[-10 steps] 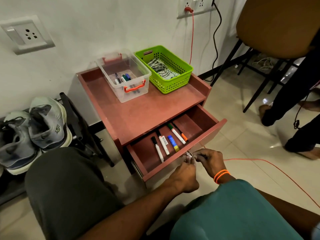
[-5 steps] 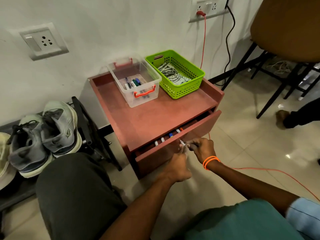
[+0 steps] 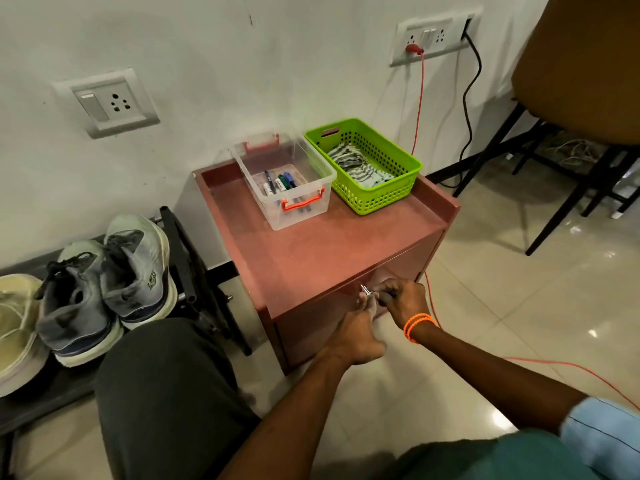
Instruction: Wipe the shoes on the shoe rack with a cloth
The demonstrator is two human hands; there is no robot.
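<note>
Both hands at closed drawer front [image 3: 353, 306]: right hand [image 3: 403, 299] pinches small metal key [image 3: 365, 292], left hand [image 3: 356, 332] curled, apparently gripping it too. Shoes [image 3: 104, 282] on rack [image 3: 194, 271]; striped cloth [image 3: 360, 169] in green basket [image 3: 388, 188].

Small metal key [image 3: 364, 292] at the red-brown cabinet's drawer front [image 3: 332, 306]: too small to tell what it fits into; right hand [image 3: 403, 301] fingers cover its end. Left hand [image 3: 356, 336] fingertips hidden, grip unclear. Beige shoe [image 3: 15, 327] cut by left edge. Brown chair seat [image 3: 588, 64] cut by top and right edges. Striped cloth [image 3: 360, 168] partly hidden inside the green plastic basket [image 3: 377, 199].
</note>
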